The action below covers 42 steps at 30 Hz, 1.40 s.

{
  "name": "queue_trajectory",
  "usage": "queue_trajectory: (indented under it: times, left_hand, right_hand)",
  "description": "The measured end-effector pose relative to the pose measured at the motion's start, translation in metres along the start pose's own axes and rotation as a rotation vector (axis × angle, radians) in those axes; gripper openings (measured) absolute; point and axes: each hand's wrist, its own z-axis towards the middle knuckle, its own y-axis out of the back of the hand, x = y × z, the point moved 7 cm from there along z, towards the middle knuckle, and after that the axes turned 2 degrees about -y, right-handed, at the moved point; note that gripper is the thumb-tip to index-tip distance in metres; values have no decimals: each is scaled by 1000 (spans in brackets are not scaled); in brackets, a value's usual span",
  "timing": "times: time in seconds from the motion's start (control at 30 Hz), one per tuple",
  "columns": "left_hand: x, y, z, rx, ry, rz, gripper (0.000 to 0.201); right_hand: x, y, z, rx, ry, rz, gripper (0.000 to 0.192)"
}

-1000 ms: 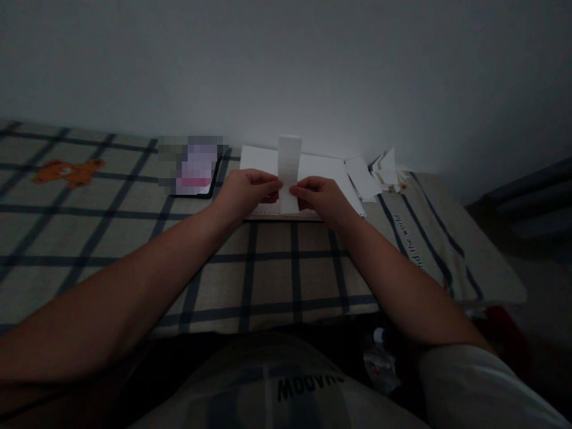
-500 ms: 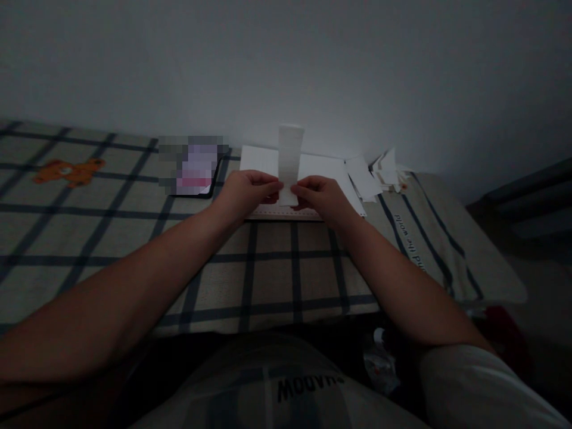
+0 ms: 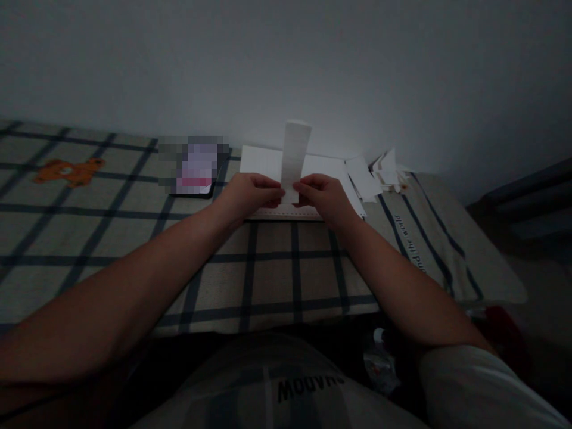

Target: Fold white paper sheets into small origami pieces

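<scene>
Pretty dim room, so take this loosely: far left on the checked cloth (image 3: 111, 238) there's an orange bear print (image 3: 67, 171), then a phone (image 3: 196, 170) lying flat near the wall. Next comes the left hand (image 3: 245, 193), fingers closed in a pinch on the low left edge of a narrow paper strip (image 3: 295, 158), which stands upright, tipped a bit right, over a white pad (image 3: 263, 164) lying on the cloth. The right hand (image 3: 324, 196) pinches the strip's other edge the same way. Further right sits a loose pile of paper scraps (image 3: 379, 173) against the wall. My guess at the risk: both pinches are right at the bottom, so the tall free end could flop or crease, and pulling the hands apart unevenly might tear it crooked
</scene>
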Motion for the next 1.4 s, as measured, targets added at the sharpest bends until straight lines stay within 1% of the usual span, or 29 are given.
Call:
queue_trajectory:
  times: [0.13, 0.27, 0.4, 0.53, 0.7, 0.9, 1.03, 1.13, 1.23, 1.3, 1.4]
  left_hand:
    - [-1, -1, -2, 6, 33, -8, 11]
    - [0, -1, -2, 24, 63, 20, 17]
    - [2, -2, 0, 47, 18, -1, 21]
    - [3, -2, 1, 51, -6, -36, 27]
    - [0, -2, 0, 50, -45, -25, 29]
    - [0, -1, 4, 64, -74, 4, 31]
    - [-4, -1, 1, 73, -115, 33, 35]
    - [-6, 1, 2, 24, -156, 9, 38]
    - [-7, 7, 6, -61, -205, -25, 39]
    - [-10, 11, 6, -120, -251, 10, 40]
    - [-21, 14, -1, -189, -316, 117, 40]
  right_hand:
    - [1, 1, 0, -17, 7, -6, 25]
    - [2, 2, 0, -23, 19, -20, 23]
    - [5, 3, -2, -27, 43, -3, 22]
    - [5, 3, -2, -36, 27, -8, 22]
    - [2, 4, -1, -57, 11, -5, 26]
    - [1, 5, 0, -63, -2, -10, 23]
    - [1, 5, 1, -28, 1, 15, 22]
    - [0, 2, 0, 34, 5, -54, 26]
    - [2, -2, -3, 78, 38, -195, 26]
    - [5, -3, -5, 67, 81, -307, 23]
    - [12, -4, -9, 8, 157, -466, 20]
